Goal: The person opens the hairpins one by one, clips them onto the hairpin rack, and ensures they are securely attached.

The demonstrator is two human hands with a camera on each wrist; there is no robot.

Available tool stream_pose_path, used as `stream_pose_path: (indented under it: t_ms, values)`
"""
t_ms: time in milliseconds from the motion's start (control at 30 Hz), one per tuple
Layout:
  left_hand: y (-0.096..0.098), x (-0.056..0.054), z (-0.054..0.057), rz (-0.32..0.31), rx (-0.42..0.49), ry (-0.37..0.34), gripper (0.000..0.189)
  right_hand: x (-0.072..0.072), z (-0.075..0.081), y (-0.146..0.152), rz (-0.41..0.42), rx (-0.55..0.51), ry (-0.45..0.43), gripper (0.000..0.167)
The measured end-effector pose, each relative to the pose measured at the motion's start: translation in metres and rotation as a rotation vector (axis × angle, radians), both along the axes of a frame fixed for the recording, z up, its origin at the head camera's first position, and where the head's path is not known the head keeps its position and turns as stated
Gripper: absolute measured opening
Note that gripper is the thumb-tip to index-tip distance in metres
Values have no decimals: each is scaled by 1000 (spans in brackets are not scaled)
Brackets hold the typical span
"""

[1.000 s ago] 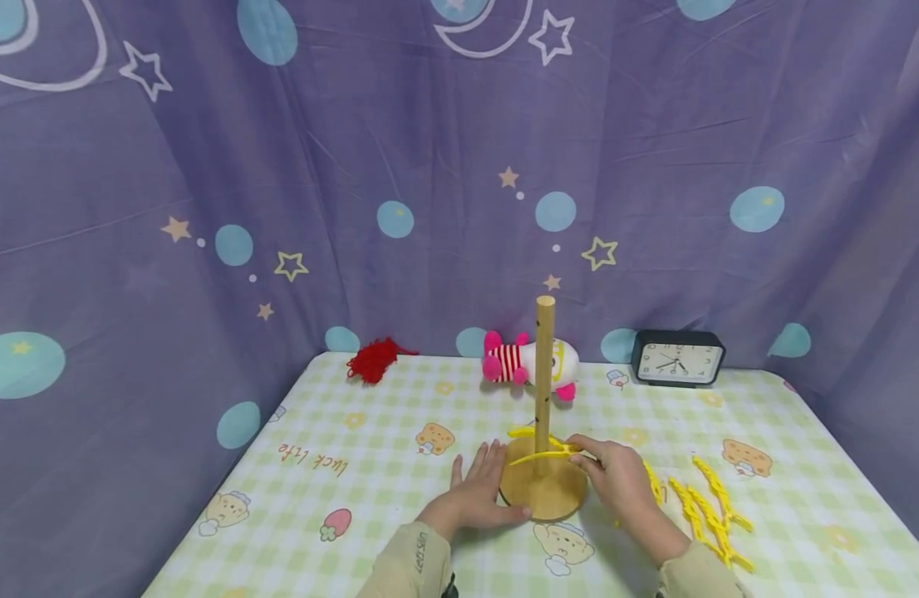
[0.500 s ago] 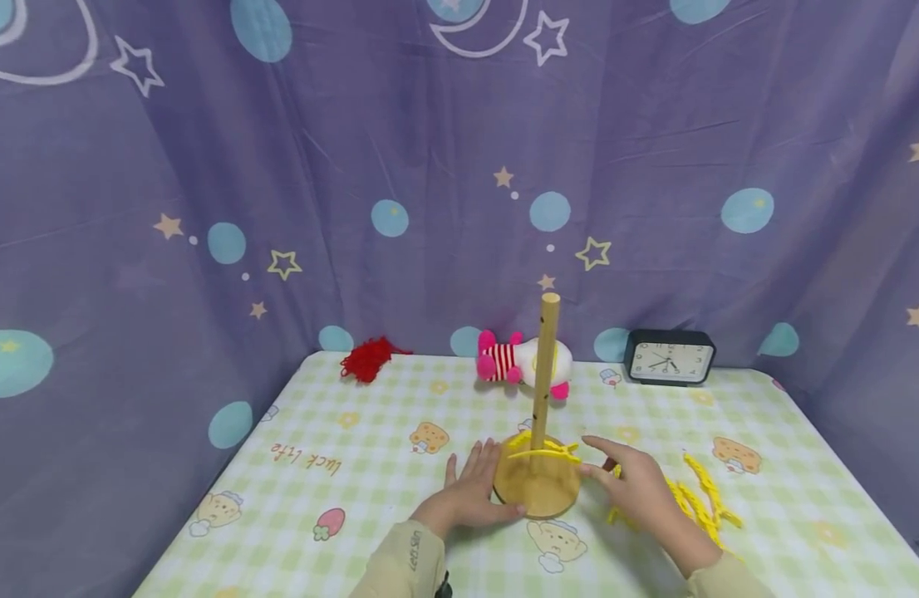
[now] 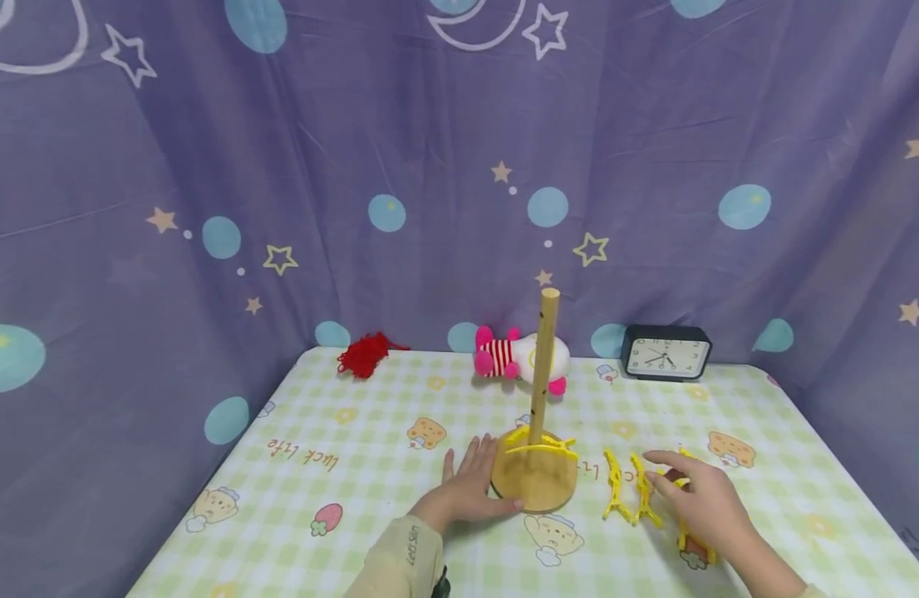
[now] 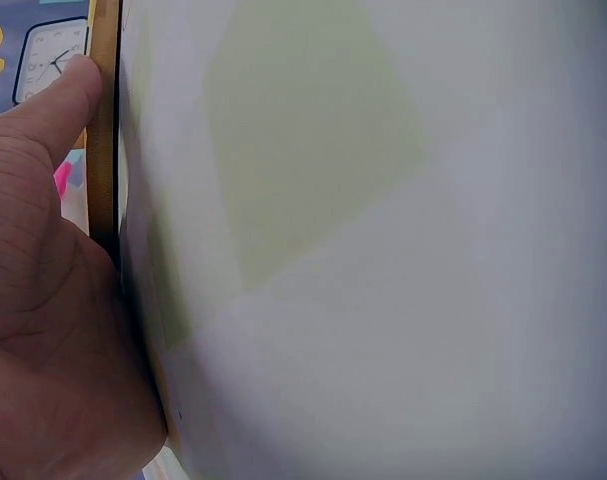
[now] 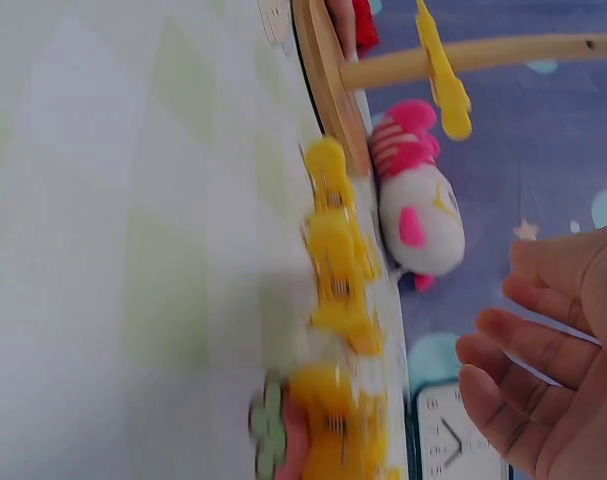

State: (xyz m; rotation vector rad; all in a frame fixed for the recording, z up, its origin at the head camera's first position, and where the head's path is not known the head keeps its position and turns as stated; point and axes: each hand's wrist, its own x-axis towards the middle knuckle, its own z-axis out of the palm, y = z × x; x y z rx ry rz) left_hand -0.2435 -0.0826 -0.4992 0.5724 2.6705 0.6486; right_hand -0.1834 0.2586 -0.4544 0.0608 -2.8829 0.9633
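An upright wooden post (image 3: 543, 365) stands on a round wooden base (image 3: 533, 490). A yellow spring clip (image 3: 557, 449) sits around the post low down, its arms spread to either side. My left hand (image 3: 465, 492) rests beside the base with straight fingers, the thumb touching its front rim; the left wrist view shows that thumb (image 4: 73, 95) against the edge. My right hand (image 3: 699, 498) hovers over several yellow clips (image 3: 615, 490) on the cloth to the right, partly hiding some. In the right wrist view its loosely bent fingers (image 5: 513, 350) hold nothing.
A white and pink plush toy (image 3: 530, 357) lies behind the post. The black-framed clock (image 3: 666, 353) stands at the back right, and a tangle of red yarn (image 3: 366, 355) lies at the back left. A checked cloth (image 3: 385, 498) covers the table, with a purple curtain (image 3: 400, 282) behind.
My right hand let go of the yellow clip at the post and moved right, over the other clips. My left hand has stayed against the base.
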Motion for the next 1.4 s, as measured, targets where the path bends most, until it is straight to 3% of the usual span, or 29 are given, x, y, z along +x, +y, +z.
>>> stream_pose_path:
  t_ms: [133,233,367,733,1400]
  values:
    - [-2,-4,-8,10,9,9,114,7,0,20,-24,19,13,34]
    - [-3,-6,-11,12,19,18,114,10,0,32,-48,41,-30,38]
    - [-3,-6,-11,13,27,21,113,11,0,46,-85,81,-119,47]
    - [-4,-6,-8,9,23,19,113,7,-15,73,-62,200,-253,64]
    - [2,2,4,14,-15,-11,111,-1,-24,76,-74,209,-324,46]
